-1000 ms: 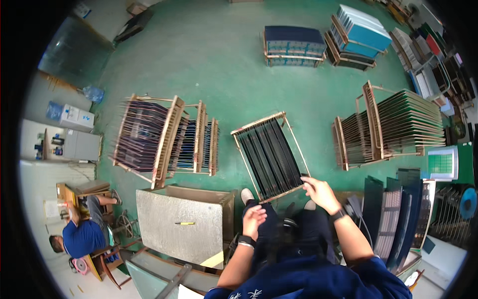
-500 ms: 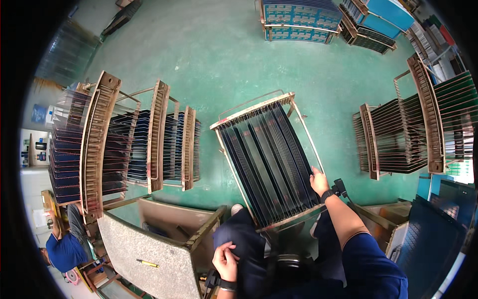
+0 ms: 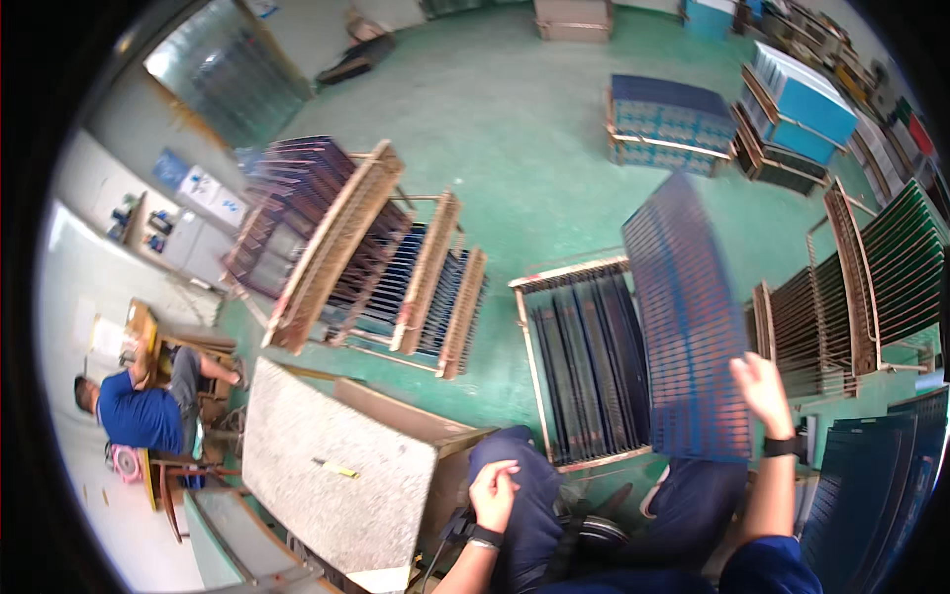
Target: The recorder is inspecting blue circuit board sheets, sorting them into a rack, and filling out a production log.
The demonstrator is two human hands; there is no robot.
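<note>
My right hand (image 3: 760, 394) is closed on the right edge of a thin dark blue circuit board panel (image 3: 685, 322) with a grid of fine lines. The panel stands tilted and partly blurred, over the right side of a slotted rack (image 3: 534, 396) in front of me. Several dark panels (image 3: 591, 366) stand upright in that rack. Over my left knee, my left hand (image 3: 492, 492) has its fingers curled in, with nothing visible in them.
A speckled board (image 3: 336, 465) with a yellow pen (image 3: 334, 466) lies at my left. Loaded racks stand at left (image 3: 426, 277) and right (image 3: 851, 287). Blue panel stacks (image 3: 668, 129) are farther back. A seated person (image 3: 143, 406) works at far left. Dark panels (image 3: 861, 485) lean at lower right.
My right hand has moved from the rack's right side to the right, and a panel is now out of the rack with it. The view has turned left. My left hand stays curled by my knee.
</note>
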